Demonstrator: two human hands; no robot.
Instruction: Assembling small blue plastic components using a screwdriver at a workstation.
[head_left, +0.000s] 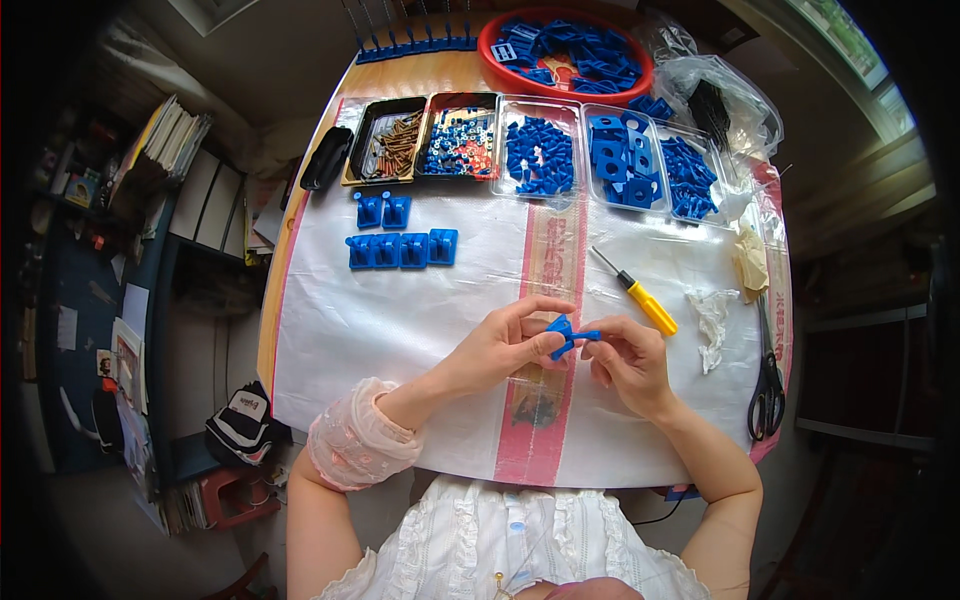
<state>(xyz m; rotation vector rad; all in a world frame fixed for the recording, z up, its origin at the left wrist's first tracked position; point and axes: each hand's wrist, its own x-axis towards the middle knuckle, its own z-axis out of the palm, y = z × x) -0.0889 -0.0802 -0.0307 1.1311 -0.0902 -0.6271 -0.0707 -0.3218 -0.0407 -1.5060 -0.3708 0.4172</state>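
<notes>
Over the near middle of the table, my left hand (492, 350) is closed on a blue plastic base piece (561, 328), pinching it between thumb and fingers. From the right, my right hand (634, 368) pinches a slim blue plastic peg (588, 336) that meets the base piece. My fingers hide how far the two parts fit together. A yellow-handled screwdriver (650, 306) lies just beyond my right hand, its shaft pointing away to the left. Farther left, several blue assembled pieces (386, 250) stand in two short rows on the white sheet.
Along the back stand trays of brown screws (398, 140), small nuts (458, 145), blue pegs (540, 155), blue square plates (625, 160) and small blue parts (690, 180). Behind them is a red basin (486, 62). Black scissors (767, 400) and crumpled paper (712, 325) lie at right.
</notes>
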